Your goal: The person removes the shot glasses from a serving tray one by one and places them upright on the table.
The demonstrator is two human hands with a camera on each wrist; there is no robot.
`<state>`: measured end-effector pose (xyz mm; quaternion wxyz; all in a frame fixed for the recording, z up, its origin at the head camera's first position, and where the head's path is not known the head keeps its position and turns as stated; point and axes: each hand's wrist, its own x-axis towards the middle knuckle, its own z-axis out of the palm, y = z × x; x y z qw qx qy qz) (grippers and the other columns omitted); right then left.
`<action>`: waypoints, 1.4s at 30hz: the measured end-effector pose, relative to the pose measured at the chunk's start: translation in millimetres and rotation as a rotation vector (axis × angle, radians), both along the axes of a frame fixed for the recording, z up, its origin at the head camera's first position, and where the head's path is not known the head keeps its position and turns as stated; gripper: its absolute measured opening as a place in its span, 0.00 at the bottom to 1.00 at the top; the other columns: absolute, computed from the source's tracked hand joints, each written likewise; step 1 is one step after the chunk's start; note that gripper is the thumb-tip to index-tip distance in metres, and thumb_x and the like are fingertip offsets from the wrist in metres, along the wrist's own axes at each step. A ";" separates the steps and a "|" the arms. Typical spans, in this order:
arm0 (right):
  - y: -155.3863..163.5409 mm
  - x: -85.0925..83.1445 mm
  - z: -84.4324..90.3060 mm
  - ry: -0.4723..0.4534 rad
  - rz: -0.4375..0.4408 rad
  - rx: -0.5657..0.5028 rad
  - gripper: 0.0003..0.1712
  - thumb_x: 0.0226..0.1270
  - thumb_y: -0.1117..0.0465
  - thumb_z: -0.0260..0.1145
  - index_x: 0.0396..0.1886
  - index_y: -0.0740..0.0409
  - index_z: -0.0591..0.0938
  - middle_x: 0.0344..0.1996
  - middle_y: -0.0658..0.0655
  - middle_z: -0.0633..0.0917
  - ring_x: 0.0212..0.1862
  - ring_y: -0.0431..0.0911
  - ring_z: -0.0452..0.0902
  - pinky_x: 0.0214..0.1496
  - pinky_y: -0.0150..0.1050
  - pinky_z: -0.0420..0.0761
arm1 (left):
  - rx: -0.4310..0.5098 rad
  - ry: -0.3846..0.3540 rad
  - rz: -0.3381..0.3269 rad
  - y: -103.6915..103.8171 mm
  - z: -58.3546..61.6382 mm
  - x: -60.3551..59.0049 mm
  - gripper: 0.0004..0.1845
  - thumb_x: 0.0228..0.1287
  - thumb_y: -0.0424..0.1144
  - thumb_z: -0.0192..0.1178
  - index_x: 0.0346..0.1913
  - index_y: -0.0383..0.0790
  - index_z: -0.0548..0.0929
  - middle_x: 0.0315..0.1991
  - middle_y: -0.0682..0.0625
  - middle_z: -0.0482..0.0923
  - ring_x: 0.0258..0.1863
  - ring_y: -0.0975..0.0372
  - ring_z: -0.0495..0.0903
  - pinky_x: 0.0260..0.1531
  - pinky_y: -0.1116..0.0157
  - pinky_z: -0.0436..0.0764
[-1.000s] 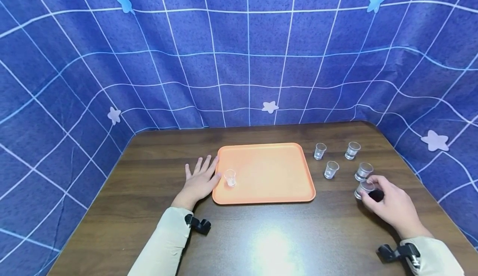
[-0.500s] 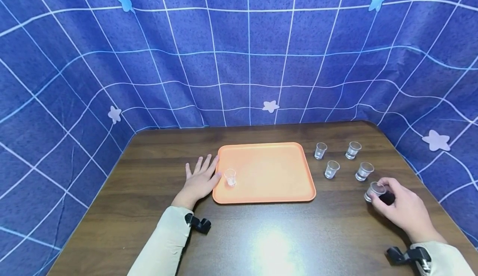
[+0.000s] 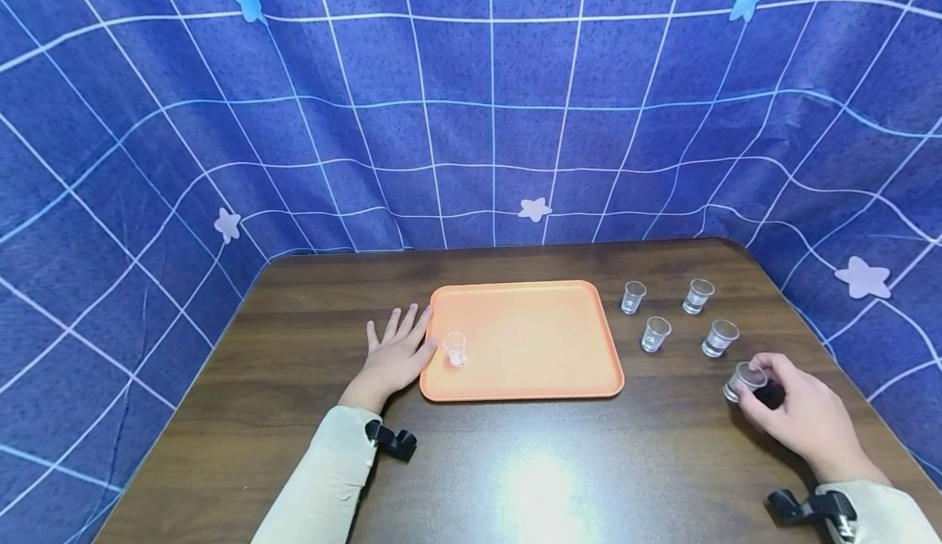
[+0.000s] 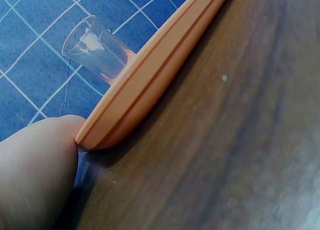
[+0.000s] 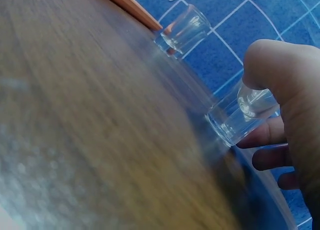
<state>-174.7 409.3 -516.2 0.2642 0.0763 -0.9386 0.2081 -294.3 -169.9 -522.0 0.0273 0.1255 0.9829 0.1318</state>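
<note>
My right hand (image 3: pixel 805 413) pinches a clear shot glass (image 3: pixel 746 380) between thumb and fingers, low at the table's right side. In the right wrist view the same shot glass (image 5: pixel 240 115) stands close to the wood, thumb on its near side. My left hand (image 3: pixel 392 361) lies with fingers spread straight at the left edge of an orange tray (image 3: pixel 530 339). Its thumb (image 4: pixel 50 155) touches the tray rim in the left wrist view. One shot glass (image 3: pixel 455 350) stands upright on the tray near that hand.
Several more shot glasses stand right of the tray, among them a near-left glass (image 3: pixel 655 334), a back-right glass (image 3: pixel 697 296) and one (image 3: pixel 719 338) just beyond my right hand. A blue star-patterned cloth (image 3: pixel 456 143) hangs behind the wooden table (image 3: pixel 316 315).
My right hand has shifted right and slightly nearer with the shot glass, away from the glass beyond it. My left hand stays put at the tray.
</note>
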 end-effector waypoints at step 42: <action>-145.0 -90.5 51.7 0.308 0.300 0.028 0.30 0.53 0.43 0.69 0.51 0.57 0.81 0.37 0.53 0.88 0.47 0.58 0.80 0.56 0.56 0.70 | -0.004 0.006 -0.003 -1.8 -8.0 -3.0 0.35 0.80 0.62 0.29 0.83 0.56 0.45 0.83 0.45 0.42 0.81 0.44 0.37 0.68 0.32 0.26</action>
